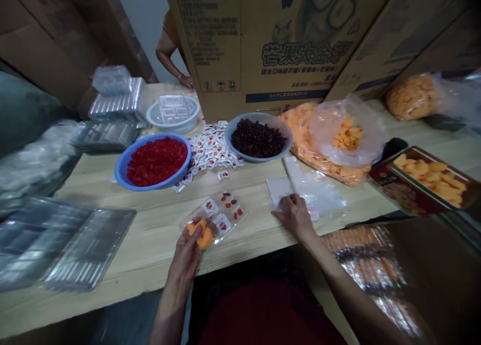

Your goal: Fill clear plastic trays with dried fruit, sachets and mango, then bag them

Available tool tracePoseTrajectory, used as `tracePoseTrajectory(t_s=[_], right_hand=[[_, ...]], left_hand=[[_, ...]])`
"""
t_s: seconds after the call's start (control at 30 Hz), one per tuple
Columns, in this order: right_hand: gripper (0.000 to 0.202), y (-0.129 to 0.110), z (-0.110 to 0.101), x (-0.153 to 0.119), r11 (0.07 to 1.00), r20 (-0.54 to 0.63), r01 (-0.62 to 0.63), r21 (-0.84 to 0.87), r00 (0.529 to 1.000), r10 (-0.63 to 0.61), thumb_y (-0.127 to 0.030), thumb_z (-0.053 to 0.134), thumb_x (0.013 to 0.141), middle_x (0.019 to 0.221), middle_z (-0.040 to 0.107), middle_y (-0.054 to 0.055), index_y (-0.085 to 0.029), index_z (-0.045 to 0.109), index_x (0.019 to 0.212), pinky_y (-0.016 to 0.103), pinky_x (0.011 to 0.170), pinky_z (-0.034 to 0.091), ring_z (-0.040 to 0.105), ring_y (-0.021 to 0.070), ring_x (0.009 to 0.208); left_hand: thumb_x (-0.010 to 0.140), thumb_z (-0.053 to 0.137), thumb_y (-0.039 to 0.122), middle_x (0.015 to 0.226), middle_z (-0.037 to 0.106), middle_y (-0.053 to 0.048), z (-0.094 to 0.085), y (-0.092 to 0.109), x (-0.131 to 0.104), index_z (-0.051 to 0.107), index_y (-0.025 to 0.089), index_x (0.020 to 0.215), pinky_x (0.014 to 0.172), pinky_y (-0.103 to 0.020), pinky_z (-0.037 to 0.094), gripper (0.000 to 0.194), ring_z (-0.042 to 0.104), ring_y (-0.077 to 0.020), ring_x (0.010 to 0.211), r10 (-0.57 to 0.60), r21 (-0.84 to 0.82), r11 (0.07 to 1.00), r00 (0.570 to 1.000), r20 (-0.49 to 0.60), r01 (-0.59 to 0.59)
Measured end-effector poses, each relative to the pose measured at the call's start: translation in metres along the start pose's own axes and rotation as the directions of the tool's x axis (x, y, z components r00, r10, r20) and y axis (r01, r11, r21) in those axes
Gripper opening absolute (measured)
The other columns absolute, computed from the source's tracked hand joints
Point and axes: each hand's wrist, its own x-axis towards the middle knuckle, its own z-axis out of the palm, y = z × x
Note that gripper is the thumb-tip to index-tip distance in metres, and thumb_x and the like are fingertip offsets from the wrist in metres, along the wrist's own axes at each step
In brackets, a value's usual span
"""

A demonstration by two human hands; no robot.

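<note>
My left hand [186,252] is closed on the near left corner of a clear plastic tray [235,230], its thumb over the orange candy pieces [205,235] there. Also in the tray lie two small white printed sachets [222,225] and several red and dark pieces [237,214]. To the right, my right hand [296,215] rests on flat clear plastic bags [325,195], with its fingers curled together at a bag's edge. What lies under those fingertips is partly hidden.
Behind the tray stand a blue bowl of red pieces [118,164], loose sachets [210,147] and a bowl of dark pieces [288,147]. Clear trays [93,245] are stacked left. Orange pieces fill a bag [300,134] and a tin [424,177]. Someone's arm [171,64] shows behind a carton [221,44].
</note>
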Motion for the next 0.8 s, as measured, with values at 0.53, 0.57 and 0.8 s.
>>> tracePoseTrajectory(t_s=[0.53,0.57,0.8], right_hand=[[0.016,-0.012,-0.015,-0.01,0.964,0.162,0.109,-0.242,0.984,-0.071,-0.021,0.054,0.093,0.113,0.062,0.015,-0.015,0.068,0.098,0.036,0.087,0.047,0.057,0.027,0.103],[0.018,-0.012,-0.014,-0.006,0.953,0.177,0.096,-0.288,0.983,-0.045,-0.018,0.052,0.093,0.11,0.063,0.015,-0.014,0.068,0.097,0.036,0.086,0.047,0.057,0.027,0.102],[0.026,-0.014,-0.033,0.018,0.963,0.305,0.069,-0.262,0.952,0.015,-0.004,0.052,0.085,0.092,0.067,0.017,-0.015,0.07,0.069,0.033,0.077,0.044,0.057,0.0272,0.097]], left_hand=[[0.076,0.075,0.011,0.109,0.074,-0.009,0.009,-0.005,-0.009,0.065,0.017,0.113,0.081,-0.027,0.062,0.038,0.074,-0.0201,0.091,0.013,-0.002,1.0,1.0,-0.023,-0.013],[0.076,0.075,0.011,0.109,0.074,-0.008,0.009,-0.005,-0.01,0.065,0.017,0.112,0.081,-0.028,0.062,0.038,0.075,-0.0202,0.091,0.015,0.002,1.0,1.0,-0.025,-0.015],[0.073,0.08,0.018,0.107,0.075,-0.007,0.004,-0.012,-0.014,0.066,0.017,0.109,0.084,-0.029,0.062,0.038,0.074,-0.0196,0.09,0.037,-0.002,0.999,0.999,-0.027,-0.037]])
